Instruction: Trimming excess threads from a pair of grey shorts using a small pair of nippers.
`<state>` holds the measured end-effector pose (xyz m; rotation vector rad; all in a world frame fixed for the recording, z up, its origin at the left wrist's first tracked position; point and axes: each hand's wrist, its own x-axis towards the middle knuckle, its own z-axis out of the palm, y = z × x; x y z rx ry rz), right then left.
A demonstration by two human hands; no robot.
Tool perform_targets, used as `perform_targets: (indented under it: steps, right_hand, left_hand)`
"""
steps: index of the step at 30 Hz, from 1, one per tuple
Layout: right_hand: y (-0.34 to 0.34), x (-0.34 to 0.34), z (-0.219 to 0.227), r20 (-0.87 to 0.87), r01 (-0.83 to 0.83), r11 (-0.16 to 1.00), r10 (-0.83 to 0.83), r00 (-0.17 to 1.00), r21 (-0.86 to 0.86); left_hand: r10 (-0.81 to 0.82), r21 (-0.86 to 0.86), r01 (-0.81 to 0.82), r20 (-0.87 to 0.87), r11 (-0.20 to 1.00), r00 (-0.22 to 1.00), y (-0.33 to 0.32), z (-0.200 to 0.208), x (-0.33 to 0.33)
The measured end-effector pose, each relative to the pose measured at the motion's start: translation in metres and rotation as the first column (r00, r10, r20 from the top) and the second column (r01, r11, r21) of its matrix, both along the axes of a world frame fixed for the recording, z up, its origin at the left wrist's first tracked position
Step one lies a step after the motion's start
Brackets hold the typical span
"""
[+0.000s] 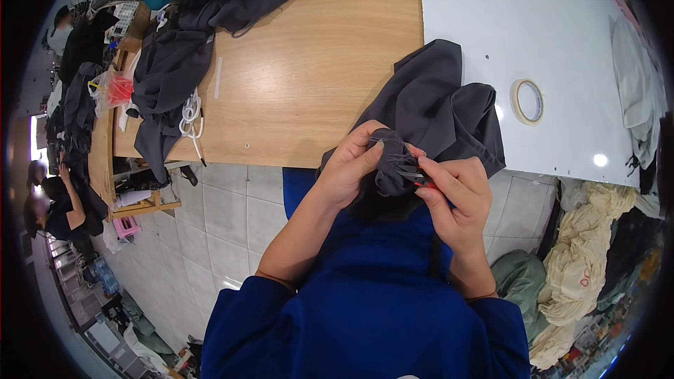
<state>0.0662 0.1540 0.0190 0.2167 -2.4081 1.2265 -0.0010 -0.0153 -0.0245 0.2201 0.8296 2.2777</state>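
Observation:
Dark grey fabric lies bunched over the table's near edge, one part gathered up in front of my chest. My left hand is closed on that gathered part, thumb pressed on top, with pale loose threads showing across it. In my right hand is a small pair of thread snips with red handles. Their metal blades point left at the threads, close to the fabric. My right fingers partly hide the handles, and I cannot tell whether the blades touch a thread.
A wooden tabletop meets a white one on the right, where a tape roll lies. More dark garments and a white cord are at left. Cream fabric is heaped low right. Another person is far left.

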Motion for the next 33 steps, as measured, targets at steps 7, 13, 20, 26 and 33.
perform_targets:
  steps: [7, 13, 20, 26, 33]
  right_hand:
    - [0.0015, 0.0003, 0.0043, 0.033, 0.011, 0.999, -0.012, 0.999, 0.035]
    - [0.0014, -0.0004, 0.0027, 0.04, -0.02, 1.0, 0.019, 0.999, 0.015]
    - [0.0044, -0.002, 0.0062, 0.033, -0.03, 0.997, 0.027, 0.999, 0.077]
    - [0.0072, -0.0032, 0.0077, 0.034, -0.048, 0.994, 0.045, 0.998, 0.1]
    - [0.007, -0.0049, 0.0061, 0.029, -0.069, 0.994, 0.067, 0.997, 0.088]
  left_hand:
    - [0.016, -0.099, -0.024, -0.077, 0.995, 0.997, -0.0007, 0.0038, -0.0011]
    - [0.002, -0.187, -0.024, -0.117, 0.982, 0.993, -0.0024, 0.0026, -0.0002]
    - [-0.022, -0.151, 0.016, -0.039, 0.988, 0.999, -0.0037, 0.0026, -0.0009]
    - [-0.025, -0.165, 0.019, -0.034, 0.986, 0.999, -0.003, 0.0012, -0.001]
    - [-0.03, -0.174, 0.025, -0.026, 0.984, 0.999, -0.0032, 0.0007, -0.0007]
